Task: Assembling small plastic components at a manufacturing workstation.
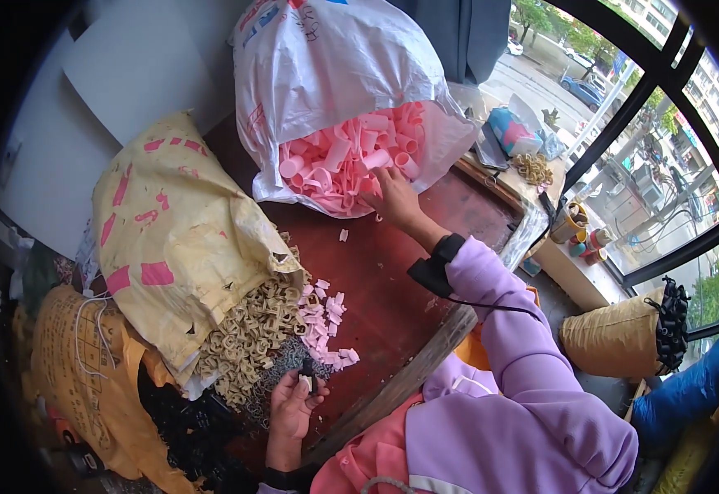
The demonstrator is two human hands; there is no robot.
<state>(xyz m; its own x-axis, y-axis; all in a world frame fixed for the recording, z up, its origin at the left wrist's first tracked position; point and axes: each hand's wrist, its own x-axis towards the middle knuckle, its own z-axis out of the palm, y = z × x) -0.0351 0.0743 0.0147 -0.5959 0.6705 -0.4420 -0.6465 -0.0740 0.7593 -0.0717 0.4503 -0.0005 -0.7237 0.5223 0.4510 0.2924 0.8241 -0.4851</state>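
My left hand is low at the table's near edge, its thumb and fingers pinched on a small black plastic part with a pale piece against it. My right hand reaches to the mouth of a white woven sack. Its fingers are apart and touch the loose pink plastic parts, several of them tube-shaped. Whether they grip one is hard to see. Beside my left hand lie a pile of beige plastic buckles, small grey metal pieces and small light pink parts.
A yellowish sack spills the beige buckles onto the red tabletop. Left of it an orange-brown sack stands by black parts. By the window are jars, a sack with black parts and a blue bag.
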